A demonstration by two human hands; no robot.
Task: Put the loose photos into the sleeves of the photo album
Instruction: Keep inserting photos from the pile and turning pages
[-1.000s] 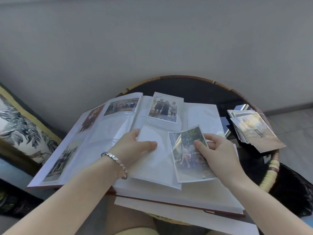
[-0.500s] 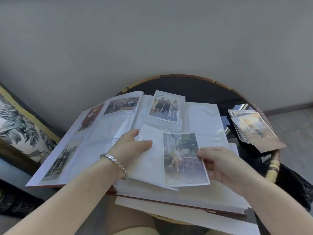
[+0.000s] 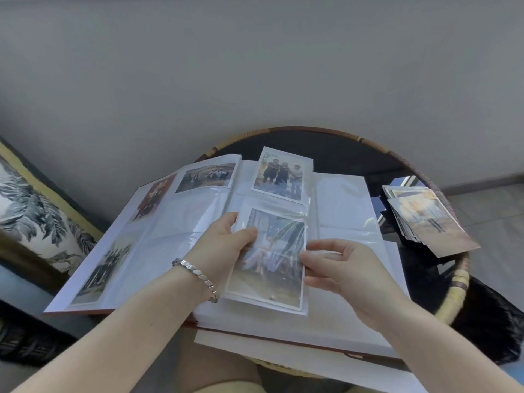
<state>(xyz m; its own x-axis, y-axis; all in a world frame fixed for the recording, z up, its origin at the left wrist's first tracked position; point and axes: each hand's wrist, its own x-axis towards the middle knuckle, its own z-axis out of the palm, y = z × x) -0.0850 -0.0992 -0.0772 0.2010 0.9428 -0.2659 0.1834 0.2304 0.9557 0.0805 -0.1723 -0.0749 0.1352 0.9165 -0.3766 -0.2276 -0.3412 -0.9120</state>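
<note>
Head view showed the photo (image 3: pixel 269 256) lying inside the lower sleeve (image 3: pixel 273 211) of a raised leaf in the open photo album (image 3: pixel 340 199), just below another filled pocket (image 3: pixel 279 173). The left hand (image 3: pixel 224 251) pinched the leaf's left edge, thumb on top of the plastic and fingers underneath. The right hand (image 3: pixel 351 270) had its fingers loosely bent and slightly apart, tips at the sleeve's right edge, with no clear pinch on anything. The plastic looked wrinkled over the print, so a push from the right could probably catch a corner and crease it, and the leaf, held at one side, might buckle. The album's left half appeared to reach past the rim of the table (image 3: pixel 459 282), so weight there could tip it. The stack of loose photos (image 3: pixel 425 219) sat fanned near the right rim, well apart from the right hand, with bare page between them; a careless reach might sweep it off.
</note>
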